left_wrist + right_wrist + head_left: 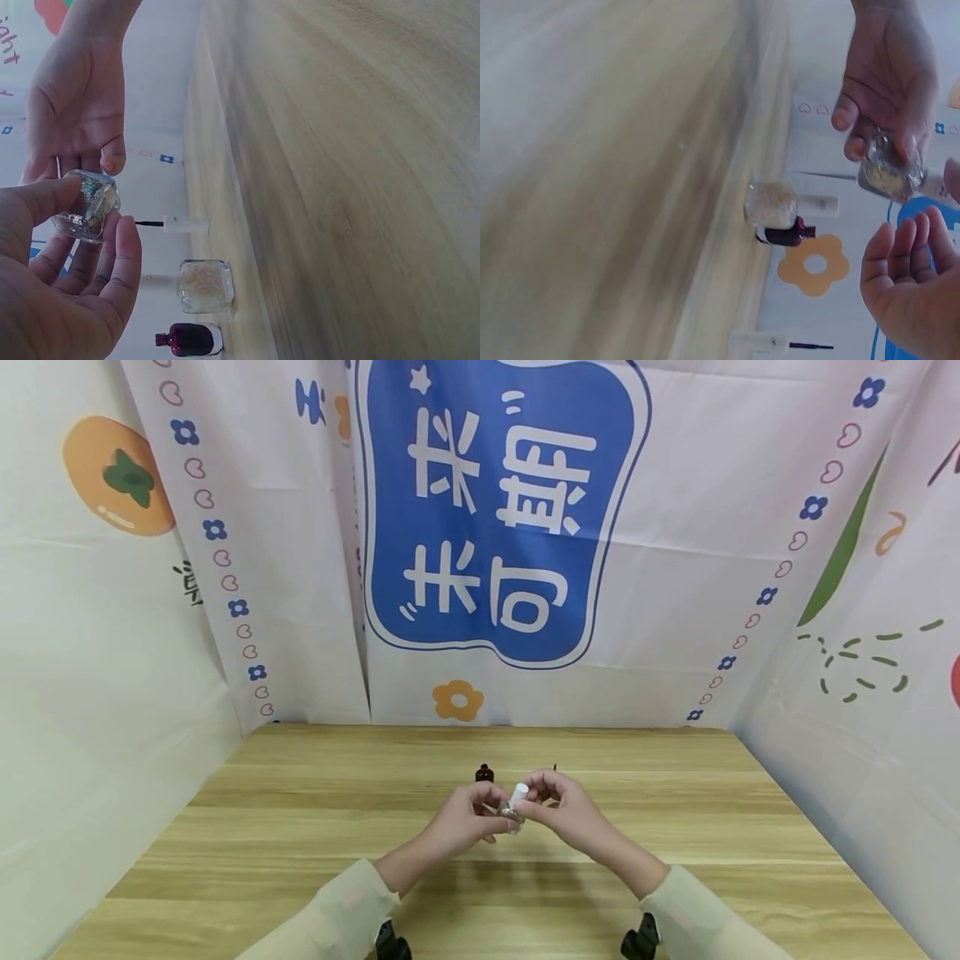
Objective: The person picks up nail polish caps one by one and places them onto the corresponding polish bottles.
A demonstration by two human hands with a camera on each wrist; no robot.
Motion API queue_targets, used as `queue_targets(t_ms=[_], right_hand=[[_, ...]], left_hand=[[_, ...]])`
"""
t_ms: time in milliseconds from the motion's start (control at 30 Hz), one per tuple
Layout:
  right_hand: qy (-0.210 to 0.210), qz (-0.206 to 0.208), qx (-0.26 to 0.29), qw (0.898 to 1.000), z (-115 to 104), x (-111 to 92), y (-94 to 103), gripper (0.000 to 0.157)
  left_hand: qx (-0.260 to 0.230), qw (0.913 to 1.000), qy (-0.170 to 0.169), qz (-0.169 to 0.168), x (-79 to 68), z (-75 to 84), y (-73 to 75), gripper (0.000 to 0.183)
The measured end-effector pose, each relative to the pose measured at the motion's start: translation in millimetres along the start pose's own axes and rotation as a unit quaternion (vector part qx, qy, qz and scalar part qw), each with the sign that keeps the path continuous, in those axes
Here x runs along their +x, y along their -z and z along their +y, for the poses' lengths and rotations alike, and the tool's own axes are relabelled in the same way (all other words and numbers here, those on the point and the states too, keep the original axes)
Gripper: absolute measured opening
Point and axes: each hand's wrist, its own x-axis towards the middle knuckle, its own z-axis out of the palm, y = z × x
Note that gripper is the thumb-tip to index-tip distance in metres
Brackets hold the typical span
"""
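My left hand [459,820] holds a clear glass nail polish bottle [90,206] with glitter inside, thumb on one side and fingers on the other. The bottle is tilted above the table. At its top, my right hand [573,814] pinches the white cap [519,793] between thumb and fingers. The cap sits at the bottle's neck; whether it is screwed tight cannot be seen. In the right wrist view, the remaining fingers of the right hand [915,281] are loosely bent beside the bottle.
Behind the hands stand a second glitter nail polish bottle [205,286] with a white cap, an uncapped dark red bottle [192,340], and a white cap [186,224] upright with its brush pointing up. Printed cloth surrounds the wooden table [300,827].
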Motion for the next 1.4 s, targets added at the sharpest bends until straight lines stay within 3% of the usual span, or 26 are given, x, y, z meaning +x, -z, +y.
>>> queue_targets(t_ms=[233,467,967,1200,1400], right_hand=[[0.033,-0.051,-0.013,0.998,-4,5,8.5,0.033],[0.021,-0.053,-0.011,0.998,-6,5,6.9,0.028],[-0.012,0.018,-0.004,1.0,-7,2,-5.3,0.021],[-0.019,0.049,-0.006,0.999,-45,-12,-11.5,0.01],[-0.033,0.065,0.005,0.997,-21,-4,-14.5,0.013]], left_hand=[[-0.002,1.0,0.001,0.0,-1.2,1.5,2.9,0.022],[-0.004,1.0,0.0,-0.003,-1.9,1.9,2.3,0.022],[-0.001,1.0,0.002,0.002,-2.3,1.0,2.1,0.022],[-0.003,1.0,0.001,0.002,-3.3,2.2,0.9,0.023],[-0.006,1.0,-0.003,-0.002,-3.9,2.5,0.5,0.022]])
